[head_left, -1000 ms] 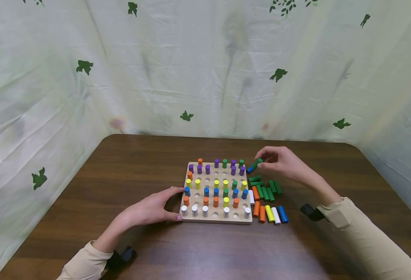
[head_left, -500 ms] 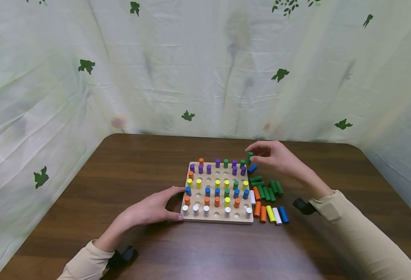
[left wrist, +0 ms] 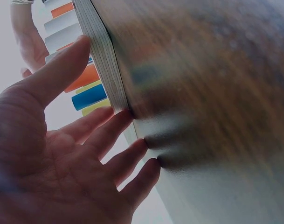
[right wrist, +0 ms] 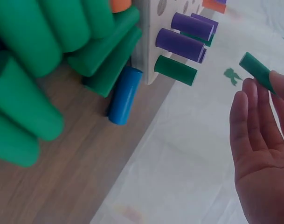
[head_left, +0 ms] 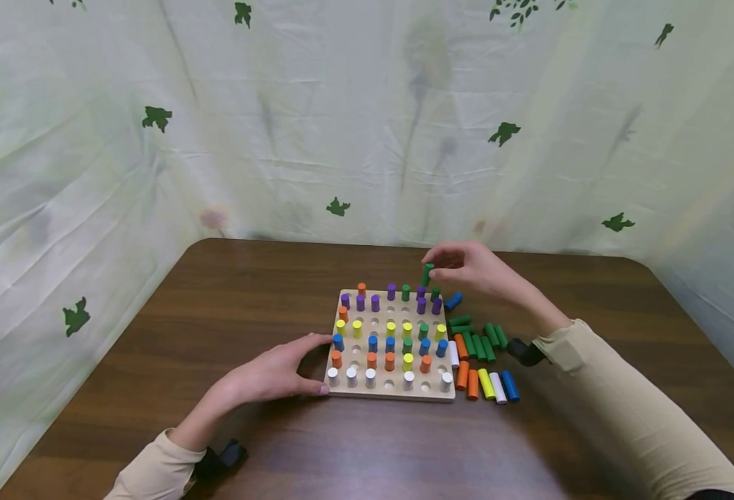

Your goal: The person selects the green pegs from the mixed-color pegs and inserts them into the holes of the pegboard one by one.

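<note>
A light wooden pegboard [head_left: 418, 394] lies on the table, holding upright pegs in white, orange, yellow, blue, green and purple; several holes have no peg. My left hand [head_left: 273, 373] rests against the board's left edge, thumb near the front corner. In the left wrist view, the fingertips [left wrist: 124, 116] meet the board's side, fingers loosely extended. Above the board's far right part, my right hand [head_left: 474, 269] pinches a green peg [head_left: 428, 274] between thumb and fingers. The right wrist view shows this green peg [right wrist: 255, 70] tilted and apart from the board.
Loose green pegs [head_left: 480, 347] lie right of the board, with orange, yellow and white ones nearer the front. One blue peg [head_left: 453, 301] lies by the far right corner, another blue peg [head_left: 509, 386] at the front right. A patterned cloth [head_left: 367, 125] hangs behind the table [head_left: 279, 278].
My right hand has moved left with the green peg, from beside the board to above its far edge, and the peg has turned more upright. The left hand stays in place.
</note>
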`<action>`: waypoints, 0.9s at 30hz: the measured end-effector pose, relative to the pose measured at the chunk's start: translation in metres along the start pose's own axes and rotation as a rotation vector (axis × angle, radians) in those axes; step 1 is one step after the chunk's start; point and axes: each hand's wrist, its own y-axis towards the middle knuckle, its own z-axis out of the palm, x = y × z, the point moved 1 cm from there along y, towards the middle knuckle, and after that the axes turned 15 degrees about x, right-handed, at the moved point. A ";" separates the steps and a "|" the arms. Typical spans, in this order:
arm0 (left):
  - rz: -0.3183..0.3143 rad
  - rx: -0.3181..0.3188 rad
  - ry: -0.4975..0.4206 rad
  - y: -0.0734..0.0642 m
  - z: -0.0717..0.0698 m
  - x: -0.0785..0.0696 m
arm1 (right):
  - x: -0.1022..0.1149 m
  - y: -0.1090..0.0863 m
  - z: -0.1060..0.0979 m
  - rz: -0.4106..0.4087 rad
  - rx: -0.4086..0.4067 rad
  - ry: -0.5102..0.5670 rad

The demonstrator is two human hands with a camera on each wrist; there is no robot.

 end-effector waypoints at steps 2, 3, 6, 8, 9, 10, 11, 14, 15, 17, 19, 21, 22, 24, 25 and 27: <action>0.003 -0.003 0.003 0.000 0.000 0.000 | 0.000 0.005 -0.001 0.001 0.008 0.010; 0.003 -0.004 0.003 0.000 0.000 0.000 | 0.000 0.007 -0.001 0.002 0.013 0.014; 0.002 -0.006 0.005 -0.001 0.000 0.000 | 0.004 0.015 -0.002 -0.007 0.029 0.019; 0.002 -0.007 0.005 -0.001 0.001 0.000 | 0.005 0.019 -0.001 -0.010 0.041 0.026; 0.003 -0.008 0.005 -0.001 0.001 0.000 | 0.007 0.021 -0.001 -0.017 0.049 0.029; 0.005 -0.008 0.005 -0.001 0.001 0.000 | 0.008 0.023 -0.001 -0.025 0.058 0.030; 0.007 -0.009 0.005 -0.001 0.001 0.000 | 0.008 0.025 -0.001 -0.031 0.066 0.031; 0.015 -0.010 0.000 0.000 0.001 0.000 | 0.009 0.031 0.000 -0.045 0.093 0.020; 0.018 -0.010 -0.002 0.000 0.001 0.000 | 0.010 0.033 0.000 -0.054 0.105 0.012; 0.022 -0.010 -0.005 0.000 0.001 0.001 | 0.011 0.036 0.000 -0.062 0.124 0.004; 0.025 -0.011 -0.006 0.000 0.001 0.001 | 0.011 0.040 0.001 -0.063 0.144 0.005; 0.027 -0.011 -0.005 0.001 0.001 0.001 | 0.013 0.044 0.001 -0.059 0.165 0.011; 0.027 -0.012 -0.005 0.000 0.001 0.002 | 0.013 0.046 0.001 -0.052 0.173 0.015; 0.026 -0.012 -0.007 0.000 0.001 0.002 | 0.015 0.051 0.002 -0.044 0.189 0.014; 0.026 -0.012 -0.008 0.000 0.001 0.002 | 0.015 0.053 0.002 -0.044 0.195 0.011; 0.025 -0.012 -0.009 0.000 0.001 0.002 | 0.017 0.057 0.003 -0.042 0.206 0.008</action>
